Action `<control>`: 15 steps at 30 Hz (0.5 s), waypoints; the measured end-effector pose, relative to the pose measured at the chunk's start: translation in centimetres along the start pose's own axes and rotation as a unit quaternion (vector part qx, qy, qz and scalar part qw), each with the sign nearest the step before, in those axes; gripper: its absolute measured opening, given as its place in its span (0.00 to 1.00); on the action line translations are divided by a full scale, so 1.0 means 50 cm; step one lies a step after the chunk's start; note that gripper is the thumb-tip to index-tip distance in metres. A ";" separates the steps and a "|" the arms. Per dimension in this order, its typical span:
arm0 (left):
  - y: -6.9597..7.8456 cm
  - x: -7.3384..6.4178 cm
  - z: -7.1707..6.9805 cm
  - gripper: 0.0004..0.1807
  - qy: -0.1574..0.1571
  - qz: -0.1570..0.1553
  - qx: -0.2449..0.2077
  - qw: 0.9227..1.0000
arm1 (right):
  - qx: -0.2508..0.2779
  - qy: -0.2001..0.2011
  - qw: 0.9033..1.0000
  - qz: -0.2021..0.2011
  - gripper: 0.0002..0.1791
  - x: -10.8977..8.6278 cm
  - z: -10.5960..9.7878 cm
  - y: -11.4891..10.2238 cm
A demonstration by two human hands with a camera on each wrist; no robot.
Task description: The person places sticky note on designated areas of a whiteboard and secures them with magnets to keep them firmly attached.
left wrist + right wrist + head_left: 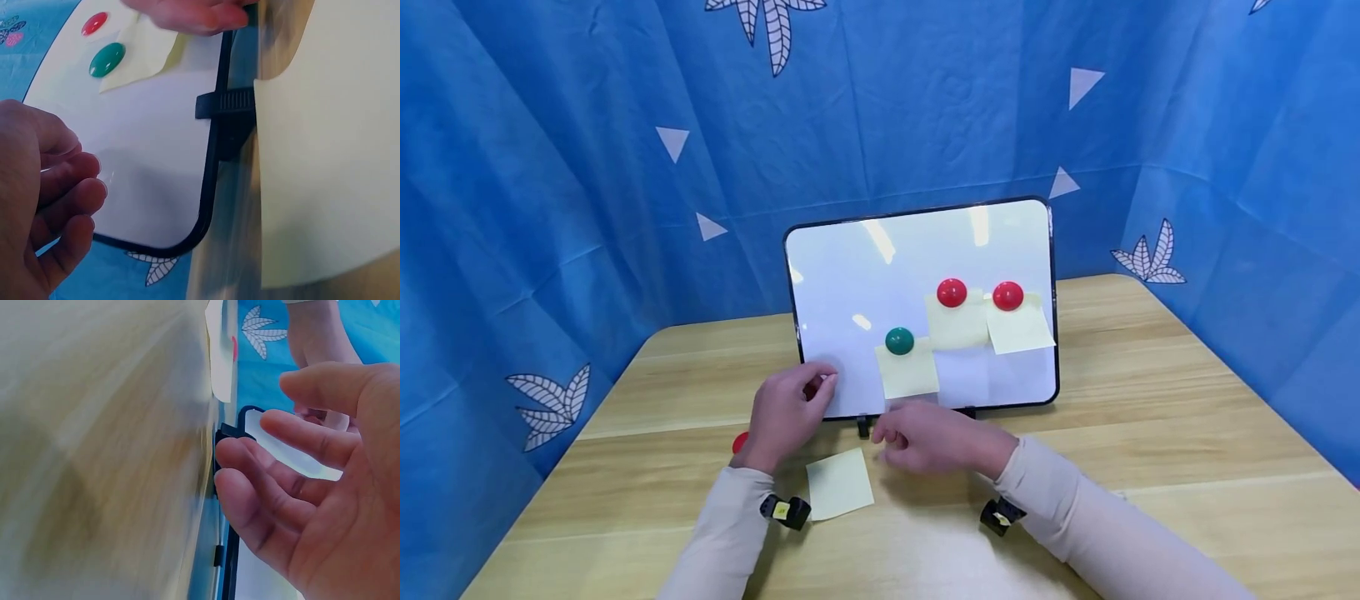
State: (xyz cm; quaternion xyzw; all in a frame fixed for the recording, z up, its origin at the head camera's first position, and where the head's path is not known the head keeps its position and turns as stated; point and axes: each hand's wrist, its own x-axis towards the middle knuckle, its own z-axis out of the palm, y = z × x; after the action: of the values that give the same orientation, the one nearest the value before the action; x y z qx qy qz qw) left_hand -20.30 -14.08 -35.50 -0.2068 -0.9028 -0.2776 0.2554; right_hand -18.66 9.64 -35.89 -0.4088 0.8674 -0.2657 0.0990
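Observation:
My left hand (790,410) is in front of the lower left part of the whiteboard (842,275), its fingers loosely bent with nothing seen between them. Just below the board's bottom edge is my right hand (928,437), fingers relaxed and apart in the right wrist view, holding nothing. A green magnet (899,341) sits at the top of a yellow sticky note (908,372) on the board. Two red magnets, one left (951,292) and one right (1007,296), sit on two more notes. A loose sticky note (840,485) lies on the table between my forearms.
Another red object (741,442), partly hidden by my left wrist, lies on the wooden table (1150,400). Black clip feet (862,427) support the board's lower edge. A blue patterned curtain (925,100) hangs behind and along both sides.

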 end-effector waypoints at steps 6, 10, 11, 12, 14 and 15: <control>-0.020 -0.010 -0.011 0.02 -0.005 -0.007 0.009 1.000 | -0.001 -0.012 1.000 -0.005 0.14 -0.004 0.004 -0.007; -0.034 -0.022 -0.021 0.03 -0.011 -0.025 0.012 1.000 | -0.016 -0.015 1.000 -0.013 0.15 -0.006 0.008 -0.012; -0.037 -0.026 -0.024 0.03 -0.011 -0.031 0.011 0.999 | -0.019 -0.015 1.000 -0.015 0.16 -0.006 0.009 -0.013; -0.042 -0.029 -0.027 0.04 -0.012 -0.036 0.012 0.999 | -0.023 -0.015 0.999 -0.016 0.16 -0.006 0.011 -0.014; -0.051 -0.036 -0.034 0.04 -0.010 -0.049 0.013 0.999 | -0.034 -0.015 0.999 -0.020 0.16 -0.006 0.013 -0.017; -0.056 -0.040 -0.037 0.04 -0.008 -0.055 0.014 0.998 | -0.040 -0.014 0.999 -0.023 0.16 -0.006 0.014 -0.017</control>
State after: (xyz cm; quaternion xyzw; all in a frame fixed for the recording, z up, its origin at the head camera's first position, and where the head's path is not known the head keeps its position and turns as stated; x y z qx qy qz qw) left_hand -19.53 -17.78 -36.41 -0.1552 -0.9187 -0.2765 0.2356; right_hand -17.61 9.15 -36.04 -0.4360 0.8662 -0.2276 0.0889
